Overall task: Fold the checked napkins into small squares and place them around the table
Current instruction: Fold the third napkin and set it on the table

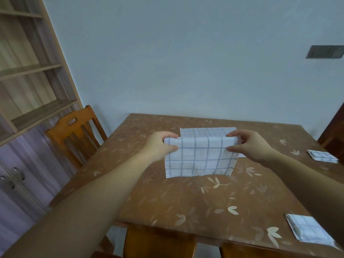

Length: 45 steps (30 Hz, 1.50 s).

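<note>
Head view, and straight to the middle of the frame: both hands have a checked napkin [199, 159] lifted just above the desk [167, 198]. The left hand [160, 144] has its grip pinched on the top left corner, thumb in front and fingers behind. The right hand [249, 144] has its grip pinched on the top right corner the same way. The cloth hangs between them as a wide rectangle, doubled over along its top edge by the look of it. Whether its lower edge brushes the desk or hangs just clear, I cannot tell from here. So I read this one as mid-fold: halved perhaps, but far too wide for a small square, with more folding to come. Now the tally. At the right edge of the frame a first folded square [322, 156] lies on the desk, placed. At the lower right a second folded square [307, 229] lies near the front edge, partly cut off by the right forearm, placed too. Behind the held cloth, towards the far side, a flat napkin [204, 132] lies spread on the desk, mostly hidden, and I judge it is waiting its turn. That makes two done, one in hand and at least one to go. I put us around halfway. I would expect the remaining places to be the far side and the left side, by the wooden chair [74, 135].
</note>
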Motion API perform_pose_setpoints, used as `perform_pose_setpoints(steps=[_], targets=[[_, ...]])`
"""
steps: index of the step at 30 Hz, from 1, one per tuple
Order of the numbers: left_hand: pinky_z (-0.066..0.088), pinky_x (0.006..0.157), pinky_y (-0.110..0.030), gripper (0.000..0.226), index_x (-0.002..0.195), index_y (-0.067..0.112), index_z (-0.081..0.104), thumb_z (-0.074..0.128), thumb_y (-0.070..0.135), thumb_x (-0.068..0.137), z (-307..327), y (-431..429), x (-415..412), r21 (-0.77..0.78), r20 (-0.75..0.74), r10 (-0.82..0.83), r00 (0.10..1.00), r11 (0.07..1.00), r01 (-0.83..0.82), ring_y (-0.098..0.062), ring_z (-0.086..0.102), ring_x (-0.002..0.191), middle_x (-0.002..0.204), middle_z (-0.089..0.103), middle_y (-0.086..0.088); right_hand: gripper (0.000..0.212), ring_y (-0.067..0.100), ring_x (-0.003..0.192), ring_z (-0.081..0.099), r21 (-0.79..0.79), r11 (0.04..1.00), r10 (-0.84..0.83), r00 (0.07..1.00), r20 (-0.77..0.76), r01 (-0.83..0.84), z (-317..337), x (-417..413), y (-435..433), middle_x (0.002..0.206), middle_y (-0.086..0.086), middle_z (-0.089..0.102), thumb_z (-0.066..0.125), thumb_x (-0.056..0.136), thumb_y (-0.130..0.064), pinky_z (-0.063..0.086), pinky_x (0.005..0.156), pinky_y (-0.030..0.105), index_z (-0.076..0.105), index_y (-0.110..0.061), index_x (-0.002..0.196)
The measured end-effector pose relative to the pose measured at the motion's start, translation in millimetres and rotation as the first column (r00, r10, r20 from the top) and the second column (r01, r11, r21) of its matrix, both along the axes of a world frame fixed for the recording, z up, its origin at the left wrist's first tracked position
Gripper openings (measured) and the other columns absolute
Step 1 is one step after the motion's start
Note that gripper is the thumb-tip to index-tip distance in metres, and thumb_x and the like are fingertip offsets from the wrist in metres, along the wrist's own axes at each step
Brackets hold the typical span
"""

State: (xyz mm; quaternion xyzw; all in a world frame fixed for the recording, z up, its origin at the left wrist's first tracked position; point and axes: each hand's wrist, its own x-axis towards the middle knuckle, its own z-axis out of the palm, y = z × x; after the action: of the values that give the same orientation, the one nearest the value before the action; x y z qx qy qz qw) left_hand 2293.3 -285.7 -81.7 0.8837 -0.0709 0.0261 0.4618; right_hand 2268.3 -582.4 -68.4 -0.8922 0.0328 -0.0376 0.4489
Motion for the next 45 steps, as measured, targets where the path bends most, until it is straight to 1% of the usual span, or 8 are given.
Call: perform_pose_setpoints(steps=[6, 11, 18, 26, 29, 32, 36, 45], targets=[[0.042, 0.062, -0.025, 0.008, 0.085, 0.026, 0.073, 0.079, 0.023, 0.080, 1, 8, -1, -0.028, 0.091, 0.011, 0.996, 1.000, -0.009, -0.012, 0.051, 0.065, 0.075, 0.064, -0.001, 0.014, 0.020, 0.073, 0.058, -0.288, 0.957, 0.066, 0.992, 0.112, -0.031, 2, -3, -5, 0.080, 0.003, 0.065, 0.070, 0.087, -0.027, 0.044, 0.060, 0.029, 0.074, -0.020, 0.099], [0.046, 0.066, -0.025, 0.006, 0.079, 0.028, 0.073, 0.079, 0.026, 0.080, 9, 13, -2, -0.120, 0.045, -0.002, 0.999, 0.993, 0.008, -0.014, 0.056, 0.073, 0.088, 0.069, -0.009, 0.009, 0.012, 0.083, 0.052, -0.426, 0.901, 0.163, 0.975, 0.151, -0.085, 4, -4, -10, 0.091, -0.004, 0.053, 0.067, 0.091, -0.032, 0.038, 0.072, 0.028, 0.074, -0.026, 0.093], [0.051, 0.051, -0.019, 0.011, 0.087, 0.013, 0.065, 0.073, 0.007, 0.084, 20, 12, -7, -0.223, -0.121, -0.120, 0.985, 0.971, 0.091, -0.009, 0.063, 0.060, 0.077, 0.068, -0.001, 0.018, 0.023, 0.099, 0.069, 0.244, 0.958, 0.147, 0.988, 0.041, -0.153, 17, -5, -13, 0.098, 0.004, 0.076, 0.065, 0.093, -0.025, 0.054, 0.092, 0.040, 0.077, -0.013, 0.088], [0.044, 0.072, -0.024, 0.020, 0.093, 0.029, 0.069, 0.070, 0.047, 0.083, 39, -25, -14, 0.288, -0.196, -0.343, 0.919, 0.875, 0.388, -0.006, 0.061, 0.083, 0.089, 0.066, 0.012, 0.017, 0.018, 0.094, 0.071, 0.189, 0.942, 0.272, 0.960, 0.059, -0.279, 40, -11, 26, 0.100, 0.006, 0.076, 0.064, 0.094, -0.022, 0.055, 0.086, 0.030, 0.077, -0.012, 0.092], [0.034, 0.057, -0.026, 0.036, 0.066, 0.015, 0.060, 0.064, 0.042, 0.090, 43, -48, -22, 0.173, -0.141, -0.366, 0.920, 0.906, 0.387, -0.010, 0.047, 0.057, 0.064, 0.053, 0.007, 0.020, 0.016, 0.096, 0.070, 0.144, 0.935, 0.317, 0.946, 0.060, -0.323, 43, -13, 40, 0.101, 0.005, 0.076, 0.065, 0.093, -0.027, 0.054, 0.087, 0.030, 0.077, -0.012, 0.094], [0.033, 0.061, -0.029, 0.045, 0.076, -0.004, 0.064, 0.065, 0.039, 0.090, 42, -48, -23, 0.025, -0.078, -0.326, 0.942, 0.944, 0.329, -0.015, 0.045, 0.062, 0.069, 0.051, -0.005, 0.019, 0.014, 0.092, 0.071, 0.110, 0.947, 0.298, 0.954, 0.040, -0.301, 41, -13, 33, 0.095, 0.000, 0.077, 0.068, 0.090, -0.031, 0.053, 0.087, 0.029, 0.078, -0.015, 0.092], [0.045, 0.068, -0.027, 0.031, 0.078, 0.006, 0.073, 0.066, 0.034, 0.091, 40, -31, -21, -0.161, -0.037, -0.228, 0.973, 0.962, 0.219, -0.013, 0.060, 0.068, 0.075, 0.069, -0.006, 0.025, 0.011, 0.065, 0.056, 0.100, 0.951, 0.299, 0.954, -0.038, -0.294, 31, -16, 9, 0.068, 0.000, 0.064, 0.069, 0.090, -0.024, 0.044, 0.068, 0.027, 0.071, -0.003, 0.077], [0.053, 0.067, -0.026, 0.029, 0.083, 0.007, 0.074, 0.062, 0.030, 0.094, 33, -24, -25, -0.339, -0.056, -0.147, 0.988, 0.933, 0.120, -0.012, 0.067, 0.068, 0.079, 0.073, -0.004, 0.018, 0.017, 0.068, 0.062, 0.374, 0.911, 0.191, 0.981, -0.016, -0.171, 21, -19, 12, 0.074, 0.003, 0.071, 0.068, 0.089, -0.017, 0.051, 0.070, 0.033, 0.077, -0.010, 0.076]])
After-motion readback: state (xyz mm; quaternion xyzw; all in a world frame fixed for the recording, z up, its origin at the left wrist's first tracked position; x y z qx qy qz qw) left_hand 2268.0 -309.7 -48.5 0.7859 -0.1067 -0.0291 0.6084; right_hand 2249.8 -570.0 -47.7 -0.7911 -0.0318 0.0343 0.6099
